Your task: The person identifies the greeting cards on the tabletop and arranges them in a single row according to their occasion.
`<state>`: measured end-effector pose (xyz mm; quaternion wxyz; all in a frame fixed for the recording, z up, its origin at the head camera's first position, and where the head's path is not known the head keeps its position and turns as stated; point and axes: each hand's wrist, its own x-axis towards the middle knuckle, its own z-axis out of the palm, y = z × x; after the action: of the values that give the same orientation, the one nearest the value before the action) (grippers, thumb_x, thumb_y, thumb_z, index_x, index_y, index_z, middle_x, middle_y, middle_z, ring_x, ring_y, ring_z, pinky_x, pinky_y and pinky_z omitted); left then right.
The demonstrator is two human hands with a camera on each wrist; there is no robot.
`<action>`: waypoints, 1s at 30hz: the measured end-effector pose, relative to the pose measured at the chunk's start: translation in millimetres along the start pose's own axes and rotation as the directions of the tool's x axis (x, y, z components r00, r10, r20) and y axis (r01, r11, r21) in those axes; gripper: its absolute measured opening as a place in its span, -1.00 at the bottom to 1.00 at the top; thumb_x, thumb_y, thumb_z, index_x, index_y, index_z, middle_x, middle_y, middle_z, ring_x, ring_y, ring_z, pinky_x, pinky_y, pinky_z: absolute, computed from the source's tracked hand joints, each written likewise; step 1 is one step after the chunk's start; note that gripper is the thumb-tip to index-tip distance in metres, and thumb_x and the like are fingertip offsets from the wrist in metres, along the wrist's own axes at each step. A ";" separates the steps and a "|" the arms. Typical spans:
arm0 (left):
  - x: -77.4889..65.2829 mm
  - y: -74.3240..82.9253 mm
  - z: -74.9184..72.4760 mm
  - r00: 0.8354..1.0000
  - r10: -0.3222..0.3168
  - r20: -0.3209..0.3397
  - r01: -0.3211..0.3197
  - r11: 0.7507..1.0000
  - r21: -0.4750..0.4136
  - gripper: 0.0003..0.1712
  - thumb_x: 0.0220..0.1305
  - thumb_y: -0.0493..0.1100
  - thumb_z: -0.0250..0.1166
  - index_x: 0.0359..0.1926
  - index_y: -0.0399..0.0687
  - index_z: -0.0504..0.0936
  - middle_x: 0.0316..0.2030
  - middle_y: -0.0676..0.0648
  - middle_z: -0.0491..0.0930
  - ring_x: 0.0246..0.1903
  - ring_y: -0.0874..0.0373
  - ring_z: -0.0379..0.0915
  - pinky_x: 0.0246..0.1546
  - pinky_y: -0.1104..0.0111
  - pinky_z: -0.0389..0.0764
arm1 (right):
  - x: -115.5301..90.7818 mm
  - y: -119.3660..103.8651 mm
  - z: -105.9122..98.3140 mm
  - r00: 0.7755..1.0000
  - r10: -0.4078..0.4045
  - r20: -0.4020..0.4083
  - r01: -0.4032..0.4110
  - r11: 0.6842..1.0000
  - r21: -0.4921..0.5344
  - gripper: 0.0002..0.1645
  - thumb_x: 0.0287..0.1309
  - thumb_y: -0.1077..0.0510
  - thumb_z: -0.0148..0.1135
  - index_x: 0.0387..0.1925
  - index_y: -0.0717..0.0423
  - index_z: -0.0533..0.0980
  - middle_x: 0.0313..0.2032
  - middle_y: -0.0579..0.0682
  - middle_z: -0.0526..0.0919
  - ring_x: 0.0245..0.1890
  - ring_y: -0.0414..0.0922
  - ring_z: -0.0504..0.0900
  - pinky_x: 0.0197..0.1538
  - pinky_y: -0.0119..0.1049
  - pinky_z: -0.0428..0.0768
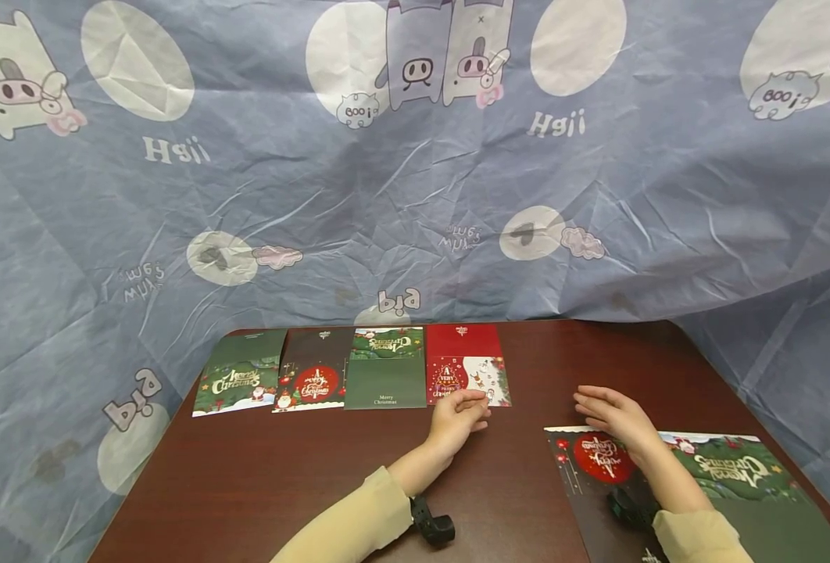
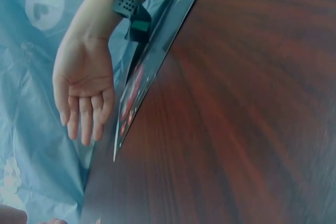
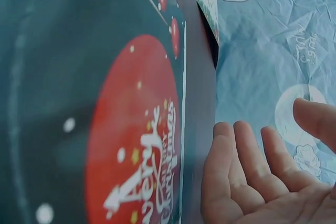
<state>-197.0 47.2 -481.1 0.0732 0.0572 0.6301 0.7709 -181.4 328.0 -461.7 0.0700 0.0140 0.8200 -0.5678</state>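
My left hand (image 1: pixel 455 422) is held with loosely bent fingers at the lower edge of a red-and-white Christmas card (image 1: pixel 466 344), partly covering its bottom; nothing shows in its grasp. In the left wrist view only bits of that hand (image 2: pixel 11 216) appear at the lower left corner. My right hand (image 1: pixel 619 418), fingers extended and palm turned inward, hovers by the top edge of a dark card with a red ornament print (image 1: pixel 605 457). The right wrist view shows this hand (image 3: pixel 262 182) empty beside the same card (image 3: pixel 134 145). A green Christmas card (image 1: pixel 731 469) lies to its right.
Left of the red card, a row continues along the table's far side: a green card (image 1: pixel 385 379), a dark card (image 1: pixel 311 383) and another green card (image 1: pixel 237 379). A blue-grey printed cloth (image 1: pixel 387 195) hangs behind the brown table (image 1: pixel 302 485).
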 end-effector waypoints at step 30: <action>-47.0 -9.2 35.8 0.976 -0.091 0.195 0.105 0.993 -0.062 -0.72 0.18 -0.40 0.19 -0.10 -0.55 0.53 -0.18 -0.38 0.60 -0.31 0.07 0.62 -0.29 0.28 0.64 | -48.9 15.4 -20.2 1.000 0.002 0.003 -0.002 1.000 -0.009 -0.30 0.39 0.02 -0.03 0.26 0.53 0.13 0.13 0.37 0.42 -0.12 -0.35 0.59 -0.10 -0.38 0.58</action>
<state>-144.0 74.8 -482.8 0.1737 0.0975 0.5939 0.7795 -133.4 355.1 -462.6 0.0717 0.0138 0.8225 -0.5640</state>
